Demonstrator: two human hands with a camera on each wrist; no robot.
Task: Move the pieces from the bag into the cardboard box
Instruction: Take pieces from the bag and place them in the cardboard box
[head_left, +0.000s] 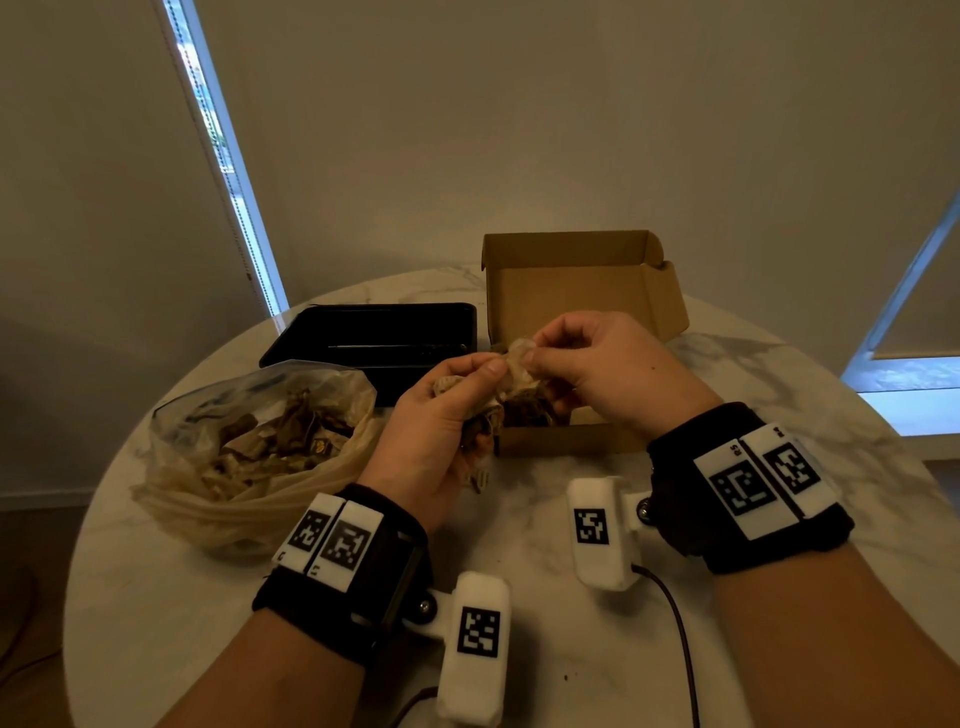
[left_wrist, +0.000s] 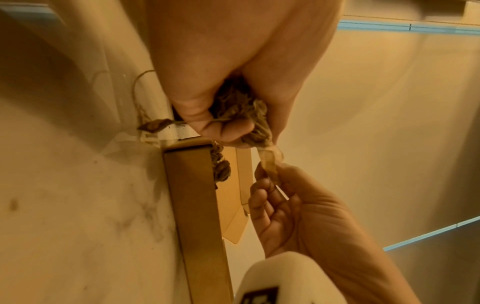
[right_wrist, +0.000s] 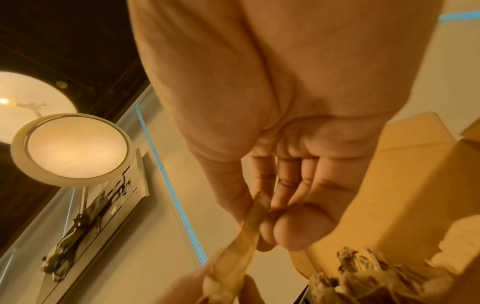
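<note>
A clear plastic bag (head_left: 249, 447) full of brown, dried-looking pieces lies open on the left of the round table. An open cardboard box (head_left: 582, 291) stands behind my hands, with some pieces inside. My left hand (head_left: 447, 410) grips a bunch of pieces (left_wrist: 241, 115) over the box's near left corner. My right hand (head_left: 587, 358) pinches a thin pale strip (left_wrist: 270, 162) that comes out of that bunch, thumb against fingers. The same strip (right_wrist: 249, 228) shows in the right wrist view, stretched between both hands.
A black tray (head_left: 374, 338) sits behind the bag, left of the box. The marble table (head_left: 545, 649) has bare surface in front of me, with a black cable (head_left: 680, 639) trailing from the right wrist camera. Walls and window blinds stand beyond.
</note>
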